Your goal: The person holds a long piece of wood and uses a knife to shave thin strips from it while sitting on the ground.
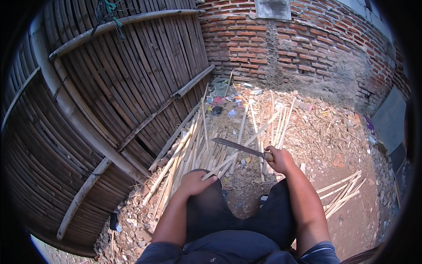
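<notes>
My right hand (281,160) is closed round the wooden handle of a machete (239,147). Its long dark blade points left and slightly away from me. In my left hand (196,182), resting by my left knee, is the near end of a bamboo strip (218,166). The strip slants up to the far right, passing the blade, and I cannot tell whether the two touch. A heap of pale split bamboo strips (189,149) lies beyond and to the left of my left hand.
A bamboo slat fence (127,83) rises along the left, and a brick wall (303,48) closes the far side. More cut strips (343,192) lie on the dirt at right. Shavings and rubble (325,127) cover the ground, with scraps of litter (220,103) in the far corner.
</notes>
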{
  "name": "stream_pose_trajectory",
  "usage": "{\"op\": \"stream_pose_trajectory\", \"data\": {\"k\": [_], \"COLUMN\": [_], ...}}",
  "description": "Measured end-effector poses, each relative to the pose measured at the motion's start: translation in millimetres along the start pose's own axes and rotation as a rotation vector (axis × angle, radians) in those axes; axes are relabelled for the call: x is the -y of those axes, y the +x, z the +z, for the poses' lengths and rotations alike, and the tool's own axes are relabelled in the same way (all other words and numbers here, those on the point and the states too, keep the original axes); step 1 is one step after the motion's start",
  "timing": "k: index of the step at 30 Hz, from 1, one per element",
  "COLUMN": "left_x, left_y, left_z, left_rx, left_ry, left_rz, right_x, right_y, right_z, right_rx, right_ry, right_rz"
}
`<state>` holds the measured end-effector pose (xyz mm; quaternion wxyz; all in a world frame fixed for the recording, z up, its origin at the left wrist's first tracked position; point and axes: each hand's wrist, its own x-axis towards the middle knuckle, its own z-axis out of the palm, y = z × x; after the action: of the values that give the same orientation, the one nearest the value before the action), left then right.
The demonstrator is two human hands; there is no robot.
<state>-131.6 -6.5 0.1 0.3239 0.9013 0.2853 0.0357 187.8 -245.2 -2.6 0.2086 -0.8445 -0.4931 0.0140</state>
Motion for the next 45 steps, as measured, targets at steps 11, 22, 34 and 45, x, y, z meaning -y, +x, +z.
{"op": "stream_pose_trajectory", "data": {"k": [11,22,34,45], "left_x": [7,4,-1,2], "left_y": [0,1,-3,-3], "left_z": [3,1,-3,0], "left_rx": [-0.028,0.013,0.021,0.015], "left_ry": [-0.017,-0.051,-0.072,-0.046], "left_rz": [0.037,-0.008,0.005,-0.029], "right_x": [1,-3,-1,-1], "right_y": [-1,-2,-1,-1], "right_z": [0,2,1,1], "right_rx": [-0.028,-0.07,-0.06,-0.057], "right_ry": [0.006,0.039,0.053,0.06], "right_rz": [-0.018,-0.067,-0.024,-0.014]}}
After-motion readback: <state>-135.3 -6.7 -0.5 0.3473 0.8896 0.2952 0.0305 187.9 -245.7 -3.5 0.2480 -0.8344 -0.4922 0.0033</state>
